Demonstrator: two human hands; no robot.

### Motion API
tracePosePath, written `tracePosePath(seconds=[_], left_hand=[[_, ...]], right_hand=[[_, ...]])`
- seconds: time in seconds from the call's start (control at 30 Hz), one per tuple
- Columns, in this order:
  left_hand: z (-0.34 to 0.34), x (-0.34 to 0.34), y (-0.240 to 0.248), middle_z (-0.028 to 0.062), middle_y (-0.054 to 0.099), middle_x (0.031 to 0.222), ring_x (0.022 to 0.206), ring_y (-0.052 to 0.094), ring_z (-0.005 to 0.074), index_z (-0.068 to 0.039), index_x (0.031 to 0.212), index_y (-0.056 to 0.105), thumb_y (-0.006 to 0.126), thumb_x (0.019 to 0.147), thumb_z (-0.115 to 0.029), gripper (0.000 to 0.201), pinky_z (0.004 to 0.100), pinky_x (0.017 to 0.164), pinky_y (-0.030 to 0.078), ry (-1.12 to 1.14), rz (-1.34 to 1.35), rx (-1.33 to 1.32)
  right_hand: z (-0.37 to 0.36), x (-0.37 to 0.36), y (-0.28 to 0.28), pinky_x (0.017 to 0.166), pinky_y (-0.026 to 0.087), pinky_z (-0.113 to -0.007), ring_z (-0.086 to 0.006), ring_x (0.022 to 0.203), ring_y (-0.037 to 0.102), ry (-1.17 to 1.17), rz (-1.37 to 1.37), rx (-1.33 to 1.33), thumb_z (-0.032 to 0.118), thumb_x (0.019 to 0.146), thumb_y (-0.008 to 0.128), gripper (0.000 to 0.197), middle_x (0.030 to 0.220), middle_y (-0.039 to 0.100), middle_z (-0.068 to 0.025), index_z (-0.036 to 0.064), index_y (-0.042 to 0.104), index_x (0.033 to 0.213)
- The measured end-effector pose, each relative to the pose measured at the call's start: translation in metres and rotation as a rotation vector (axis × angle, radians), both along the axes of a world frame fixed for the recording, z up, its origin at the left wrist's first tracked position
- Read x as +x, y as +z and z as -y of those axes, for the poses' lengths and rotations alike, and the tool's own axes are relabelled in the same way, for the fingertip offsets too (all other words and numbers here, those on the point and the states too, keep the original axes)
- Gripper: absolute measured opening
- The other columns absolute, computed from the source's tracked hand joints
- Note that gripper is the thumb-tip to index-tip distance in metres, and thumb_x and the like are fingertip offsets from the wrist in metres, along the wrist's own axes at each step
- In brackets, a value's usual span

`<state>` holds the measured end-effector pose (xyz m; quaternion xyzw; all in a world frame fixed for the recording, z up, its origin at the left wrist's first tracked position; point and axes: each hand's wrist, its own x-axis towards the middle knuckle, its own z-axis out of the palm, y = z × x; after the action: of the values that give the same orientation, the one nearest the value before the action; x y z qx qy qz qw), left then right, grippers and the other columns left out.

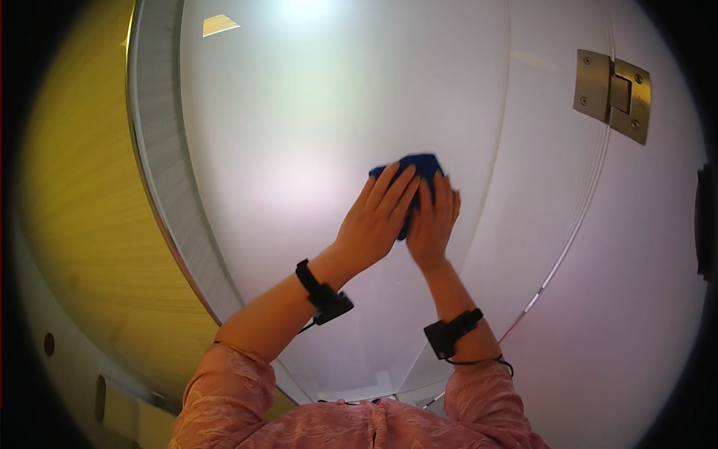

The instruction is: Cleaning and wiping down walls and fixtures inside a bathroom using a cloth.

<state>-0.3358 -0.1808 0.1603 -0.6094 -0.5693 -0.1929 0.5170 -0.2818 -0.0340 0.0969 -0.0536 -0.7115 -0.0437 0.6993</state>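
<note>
A dark blue cloth (421, 162), bunched up, is against a pale, glossy panel (314, 150) that looks like frosted glass. On its left part lies my left hand (374, 221), fingers long and close together, holding the cloth. My right hand (434, 221) grips the cloth from the right side, with its fingers pointing up. The two hands almost meet over the cloth, which shows between them and above the fingertips. What the palms cover is hidden.
A metal hinge (612, 96) joins panels at the upper right, with a seam (557, 266) running below it. Left of the panel stand a grey frame strip (166, 135) and a yellowish wood-grained surface (82, 187). A dark fitting (703, 223) sits at the right edge. Black strapped devices (329, 301) are on both wrists.
</note>
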Motion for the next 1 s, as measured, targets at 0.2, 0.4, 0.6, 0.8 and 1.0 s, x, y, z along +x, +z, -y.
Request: tracePosePath(seconds=[0.2, 0.4, 0.6, 0.8, 1.0], left_hand=[[0.017, 0.024, 0.018, 0.0177, 0.050, 0.142, 0.135, 0.045, 0.0379, 0.005, 0.131, 0.056, 0.067, 0.081, -0.003, 0.052, 0.0517, 0.107, 0.041, 0.015, 0.090, 0.000], [0.055, 0.011, -0.097, 0.0207, 0.051, 0.141, 0.133, 0.046, 0.0411, 0.006, 0.130, 0.057, 0.068, 0.082, -0.004, 0.050, 0.0526, 0.104, 0.042, -0.039, 0.208, 0.041], [0.090, -0.005, -0.082, 0.0230, 0.046, 0.144, 0.135, 0.042, 0.0445, 0.005, 0.134, 0.053, 0.066, 0.081, 0.004, 0.054, 0.0540, 0.105, 0.040, 0.013, 0.265, 0.170], [0.126, -0.042, -0.038, 0.0244, 0.039, 0.150, 0.140, 0.036, 0.0473, 0.005, 0.141, 0.044, 0.065, 0.084, 0.004, 0.061, 0.0584, 0.111, 0.033, 0.035, 0.274, 0.298], [0.139, -0.033, -0.074, 0.0292, 0.037, 0.150, 0.139, 0.034, 0.0520, 0.007, 0.141, 0.043, 0.064, 0.085, 0.002, 0.060, 0.0601, 0.111, 0.032, 0.118, 0.357, 0.109]], right_hand=[[0.034, 0.007, 0.019, 0.118, 0.014, -0.058, -0.0405, 0.143, 0.031, 0.119, 0.022, -0.164, 0.019, 0.100, 0.047, 0.041, 0.150, 0.039, -0.0216, 0.0050, 0.051, 0.139], [0.061, 0.006, -0.090, 0.117, 0.012, -0.059, -0.0421, 0.143, 0.032, 0.097, 0.068, -0.027, 0.021, 0.100, 0.049, 0.039, 0.150, 0.041, -0.0234, 0.0060, 0.055, 0.136], [0.096, -0.013, -0.044, 0.114, 0.018, -0.058, -0.0399, 0.138, 0.040, 0.068, 0.109, 0.089, 0.019, 0.098, 0.054, 0.034, 0.145, 0.048, -0.0214, 0.0097, 0.062, 0.130], [0.138, -0.036, 0.033, 0.111, 0.022, -0.056, -0.0374, 0.136, 0.043, 0.147, 0.182, 0.183, 0.017, 0.095, 0.057, 0.036, 0.145, 0.050, -0.0156, 0.0143, 0.064, 0.130], [0.153, -0.032, -0.017, 0.110, 0.023, -0.057, -0.0364, 0.132, 0.047, 0.091, 0.268, 0.034, 0.019, 0.090, 0.061, 0.037, 0.141, 0.053, -0.0151, 0.0180, 0.066, 0.127]])
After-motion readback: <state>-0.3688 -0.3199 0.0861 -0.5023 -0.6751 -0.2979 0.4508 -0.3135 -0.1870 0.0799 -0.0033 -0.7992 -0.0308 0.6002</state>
